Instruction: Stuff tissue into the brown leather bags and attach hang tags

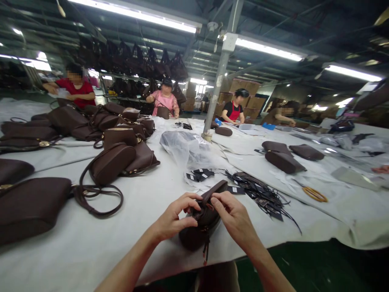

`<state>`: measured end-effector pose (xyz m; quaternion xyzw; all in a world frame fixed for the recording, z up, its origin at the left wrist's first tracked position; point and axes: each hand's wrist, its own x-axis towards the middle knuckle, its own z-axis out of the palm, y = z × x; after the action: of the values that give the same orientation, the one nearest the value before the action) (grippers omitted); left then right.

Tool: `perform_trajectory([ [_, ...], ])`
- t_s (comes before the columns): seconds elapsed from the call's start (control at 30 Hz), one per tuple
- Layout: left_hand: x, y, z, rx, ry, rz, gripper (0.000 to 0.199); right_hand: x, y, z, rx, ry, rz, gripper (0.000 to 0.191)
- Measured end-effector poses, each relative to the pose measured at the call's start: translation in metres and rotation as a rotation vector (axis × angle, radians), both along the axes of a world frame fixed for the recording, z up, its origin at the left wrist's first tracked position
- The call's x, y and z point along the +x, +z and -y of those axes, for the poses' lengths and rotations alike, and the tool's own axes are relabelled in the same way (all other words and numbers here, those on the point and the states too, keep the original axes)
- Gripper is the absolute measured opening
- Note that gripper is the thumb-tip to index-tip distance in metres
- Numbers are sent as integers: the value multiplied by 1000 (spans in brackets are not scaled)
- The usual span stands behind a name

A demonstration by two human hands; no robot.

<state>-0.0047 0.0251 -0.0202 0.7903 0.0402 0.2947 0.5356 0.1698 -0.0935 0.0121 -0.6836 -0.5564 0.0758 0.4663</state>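
Note:
A small dark brown handbag (193, 239) stands at the table's front edge, with a tassel-like cord (206, 247) hanging from its front. My left hand (178, 215) grips the bag's upper left side, its fingers bent over the top and the thumb at the near side. On the right, my right hand (232, 213) pinches the brown strap (217, 189) near a small metal fitting at the bag's top. The fingertips partly hide the opening. Just beyond lies a heap of black tags with cords (263, 196).
Several brown bags (112, 162) are piled at the left. A clear plastic bag (188, 150) lies ahead, near a metal post (217, 85). Yellow-handled scissors (315, 194) and more brown bags (281, 156) are at the right. Several co-workers (165, 101) are across the table.

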Motion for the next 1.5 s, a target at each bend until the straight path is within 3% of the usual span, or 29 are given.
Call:
perform_trajectory([
  [0.2,15,-7,17,129,69,54,18,-17,1,5,-54,-59,-141,21],
  [0.43,42,-21,47,0,79,202,33,-19,4,19,-83,-272,-100,19],
  [0.63,55,-21,59,-2,161,205,40,-10,16,21,-137,-252,-229,23],
  [0.93,65,-19,67,-117,268,162,28,-6,17,28,-140,-34,-787,35],
  [1.03,68,-22,62,-63,304,171,17,-11,17,27,-106,-28,-782,36],
  [1.2,67,-32,49,36,156,203,35,-15,15,28,-68,19,-754,36],
  [1.37,66,-38,49,-13,273,192,30,-21,2,32,3,-111,-758,48],
  [1.5,67,-36,46,126,314,237,20,-23,-4,35,7,25,-967,48],
])
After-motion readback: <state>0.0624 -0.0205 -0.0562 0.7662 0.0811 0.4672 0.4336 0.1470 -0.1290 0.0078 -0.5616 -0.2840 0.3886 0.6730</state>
